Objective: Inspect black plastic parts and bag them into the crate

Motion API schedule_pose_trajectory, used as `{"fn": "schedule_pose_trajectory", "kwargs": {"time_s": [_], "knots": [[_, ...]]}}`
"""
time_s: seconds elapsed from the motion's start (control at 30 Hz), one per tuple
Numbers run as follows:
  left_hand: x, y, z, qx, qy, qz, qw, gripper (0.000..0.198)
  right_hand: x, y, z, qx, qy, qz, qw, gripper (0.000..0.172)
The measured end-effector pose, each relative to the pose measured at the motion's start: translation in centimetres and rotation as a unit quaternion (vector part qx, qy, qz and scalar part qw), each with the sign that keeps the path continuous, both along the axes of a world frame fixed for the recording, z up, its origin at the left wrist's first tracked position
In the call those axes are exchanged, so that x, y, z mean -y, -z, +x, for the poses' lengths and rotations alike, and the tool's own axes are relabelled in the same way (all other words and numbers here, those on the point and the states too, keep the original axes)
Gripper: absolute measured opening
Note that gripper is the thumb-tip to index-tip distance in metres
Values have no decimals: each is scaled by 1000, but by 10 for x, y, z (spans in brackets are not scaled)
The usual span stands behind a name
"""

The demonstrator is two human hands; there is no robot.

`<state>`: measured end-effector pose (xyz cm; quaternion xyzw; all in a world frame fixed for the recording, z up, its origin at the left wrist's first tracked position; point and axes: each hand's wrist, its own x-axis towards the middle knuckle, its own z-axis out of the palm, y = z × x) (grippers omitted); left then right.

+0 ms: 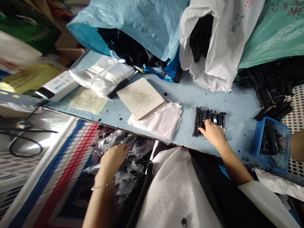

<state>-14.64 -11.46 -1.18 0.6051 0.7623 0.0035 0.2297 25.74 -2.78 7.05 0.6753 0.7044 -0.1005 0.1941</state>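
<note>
On the blue speckled table, a row of long black plastic parts (197, 118) lies side by side. My right hand (213, 133) rests over that row, thumb stretched out to the left and apart from the forefinger; its other fingers are partly hidden. Down at the left, my left hand (115, 156) is over a heap of clear plastic bags (133, 167) with dark contents. That hand is blurred and turned away, so its fingers do not show. The heap sits in a container lined with red, white and blue striped sheeting (64, 164), below the table edge.
A square board (140, 98) with small grains lies on clear plastic bags (163, 123). Blue (137, 22), white (228, 41) and green (273, 34) sacks of black parts line the back. A blue basket (257, 142) stands right, near another person's arm (296, 145).
</note>
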Motion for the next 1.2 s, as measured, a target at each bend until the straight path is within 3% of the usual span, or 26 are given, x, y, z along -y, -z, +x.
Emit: {"fn": "schedule_pose_trajectory", "kwargs": {"time_s": [0.07, 0.13, 0.2, 0.27, 0.3, 0.33, 0.4, 0.47, 0.5, 0.57, 0.6, 0.67, 0.73, 0.8, 0.87, 0.93, 1.07, 1.13, 1.2], "knots": [[-15, -10, 50, 41, 22, 110, 993, 25, 1, 4, -6, -8, 1, -7, 1000, 43], [-31, -20, 99, 87, 97, 199, 971, 25, -1, 8, -7, -25, 7, -12, 1000, 41], [-49, -23, 132, 106, 158, 220, 957, 22, -5, 12, -1, -73, 25, -19, 997, 29], [-66, -19, 144, 150, 158, 200, 955, 19, -8, 17, 8, -192, 63, -40, 979, 18], [-73, -16, 144, 198, 137, 180, 954, 21, -8, 19, 13, -282, 92, -58, 953, 16], [-79, -13, 141, 261, 105, 154, 947, 23, -8, 21, 16, -384, 123, -83, 911, 17], [-86, -9, 133, 398, 27, 95, 912, 22, -3, 25, 16, -579, 177, -143, 783, 26], [-88, -8, 130, 491, -37, 51, 869, 26, 3, 31, 4, -702, 212, -209, 647, 39], [-88, -9, 131, 513, -52, 46, 855, 29, 5, 35, -6, -736, 223, -237, 594, 43], [-88, -10, 136, 525, -41, 68, 847, 31, 6, 47, -30, -770, 245, -268, 525, 47], [-88, -11, 138, 521, -22, 87, 849, 29, 4, 54, -41, -778, 253, -267, 510, 47], [-88, -13, 138, 500, 0, 146, 853, 23, -5, 67, -58, -783, 267, -232, 511, 47], [-87, -16, 132, 451, 11, 228, 863, 14, -16, 76, -63, -772, 289, -173, 540, 48], [-85, -19, 123, 369, 57, 300, 878, 12, -22, 77, -54, -756, 300, -130, 567, 46], [-84, -21, 117, 285, 137, 319, 894, 25, -19, 68, -37, -754, 287, -115, 579, 43], [-85, -21, 117, 244, 185, 299, 904, 36, -6, 53, -18, -757, 270, -145, 578, 42], [-87, -18, 131, 290, 158, 263, 907, 47, 32, 26, 3, -696, 303, -325, 565, 49], [-86, -20, 139, 323, 152, 253, 899, 51, 42, 23, 0, -654, 327, -396, 556, 48], [-79, -26, 145, 336, 174, 257, 889, 58, 41, 29, -11, -639, 344, -412, 550, 41]]}}
